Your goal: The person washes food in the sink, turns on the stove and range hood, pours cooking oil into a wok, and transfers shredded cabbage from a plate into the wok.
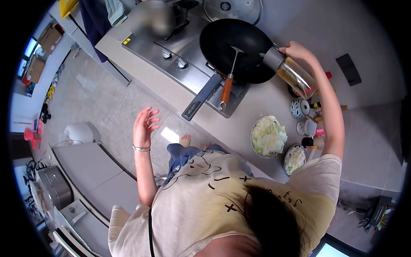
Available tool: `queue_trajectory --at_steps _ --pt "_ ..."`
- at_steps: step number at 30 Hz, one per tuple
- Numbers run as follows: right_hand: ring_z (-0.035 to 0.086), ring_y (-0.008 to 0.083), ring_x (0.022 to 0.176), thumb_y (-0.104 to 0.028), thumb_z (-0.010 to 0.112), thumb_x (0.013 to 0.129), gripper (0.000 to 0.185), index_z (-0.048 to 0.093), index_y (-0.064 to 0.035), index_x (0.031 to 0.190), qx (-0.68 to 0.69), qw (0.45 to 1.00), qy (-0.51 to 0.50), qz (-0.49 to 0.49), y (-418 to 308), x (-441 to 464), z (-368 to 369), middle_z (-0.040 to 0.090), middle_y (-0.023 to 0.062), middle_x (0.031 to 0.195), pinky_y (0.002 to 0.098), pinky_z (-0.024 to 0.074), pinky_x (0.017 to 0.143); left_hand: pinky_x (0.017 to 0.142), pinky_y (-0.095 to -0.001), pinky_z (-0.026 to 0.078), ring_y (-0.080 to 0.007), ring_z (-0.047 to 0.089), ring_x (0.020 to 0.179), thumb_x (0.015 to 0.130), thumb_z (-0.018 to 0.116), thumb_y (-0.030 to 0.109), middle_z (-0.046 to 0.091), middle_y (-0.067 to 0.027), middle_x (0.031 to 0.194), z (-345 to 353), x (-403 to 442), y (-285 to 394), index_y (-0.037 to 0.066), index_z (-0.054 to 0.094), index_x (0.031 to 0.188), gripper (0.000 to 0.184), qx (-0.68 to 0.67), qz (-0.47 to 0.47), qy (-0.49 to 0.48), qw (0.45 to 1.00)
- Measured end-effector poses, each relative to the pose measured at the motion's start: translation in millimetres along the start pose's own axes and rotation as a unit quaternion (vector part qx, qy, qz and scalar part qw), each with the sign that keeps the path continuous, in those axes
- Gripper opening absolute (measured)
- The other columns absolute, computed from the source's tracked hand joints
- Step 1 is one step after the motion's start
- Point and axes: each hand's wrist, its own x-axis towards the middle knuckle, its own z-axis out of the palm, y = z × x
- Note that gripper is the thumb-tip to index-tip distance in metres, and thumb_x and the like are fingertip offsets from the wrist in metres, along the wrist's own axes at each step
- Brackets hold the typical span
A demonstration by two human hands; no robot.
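Observation:
My right hand point(297, 51) is closed around the grey handle end of a clear glass oil bottle point(296, 77) holding some yellow liquid. The bottle is tilted, its grey top point(272, 60) over the rim of a black wok point(233, 38) on the stove. I cannot make out any stream of liquid. A spatula point(227, 88) with a wooden handle leans in the wok, beside the wok's own dark handle point(201, 97). Out to the side, over the floor, my left hand point(144, 124) hangs with fingers apart and holds nothing.
A bowl of chopped cabbage point(269, 136) and a smaller bowl of pale chopped pieces point(295, 159) stand on the counter point(231, 128). Along the wall are a patterned jar point(299, 108) and several seasoning containers. A glass lid point(233, 8) leans behind the wok. Stove knobs point(182, 63) face me.

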Motion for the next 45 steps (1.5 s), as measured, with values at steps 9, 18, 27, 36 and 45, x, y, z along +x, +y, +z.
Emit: queue_trajectory --at_steps 9,18,27,36,45 --pt "0.057 0.0299 0.047 -0.033 0.054 0.07 0.039 0.06 0.004 0.062 -0.042 0.997 -0.009 0.066 -5 55 -27 0.057 0.0191 0.055 0.0375 0.0448 0.05 0.053 -0.0218 0.05 -0.0139 0.06 0.072 0.089 0.047 0.024 0.061 -0.0127 0.098 -10 4 6 0.003 0.049 0.111 0.031 -0.012 0.007 0.029 0.999" --pt "0.054 0.0277 0.043 -0.033 0.05 0.069 0.038 0.057 0.002 0.055 -0.073 0.997 0.023 0.005 -27 118 -30 0.053 0.0162 0.048 0.0359 0.0445 0.046 0.052 -0.0209 0.05 -0.0133 0.06 0.071 0.088 0.048 0.026 0.061 -0.0125 0.097 -19 4 10 0.003 0.05 0.109 0.031 -0.024 0.012 0.058 0.998" --pt "0.041 0.0175 0.032 -0.039 0.055 0.078 0.047 0.05 -0.0007 0.05 0.04 0.995 0.058 -0.067 -91 120 -17 0.035 0.0033 0.037 0.0302 0.0333 0.035 0.052 -0.0203 0.05 -0.0126 0.06 0.072 0.088 0.048 0.027 0.06 -0.0118 0.098 -34 1 8 0.004 0.05 0.111 0.032 -0.03 0.019 0.084 0.996" --pt "0.05 0.0207 0.043 -0.042 0.055 0.078 0.049 0.053 0.0038 0.059 -0.052 0.983 0.068 -0.162 -114 80 -11 0.051 0.012 0.051 0.0335 0.0393 0.044 0.052 -0.0206 0.051 -0.013 0.061 0.072 0.088 0.05 0.028 0.06 -0.0123 0.097 -36 2 8 0.003 0.049 0.11 0.034 -0.036 0.023 0.08 0.996" --pt "0.05 0.0295 0.052 -0.041 0.055 0.078 0.049 0.054 0.0045 0.06 -0.098 0.982 0.016 -0.16 -106 28 -13 0.05 0.0199 0.054 0.0387 0.0408 0.055 0.052 -0.021 0.051 -0.0136 0.061 0.071 0.088 0.049 0.027 0.061 -0.0126 0.097 -28 8 11 0.003 0.049 0.109 0.032 -0.028 0.019 0.059 0.998"
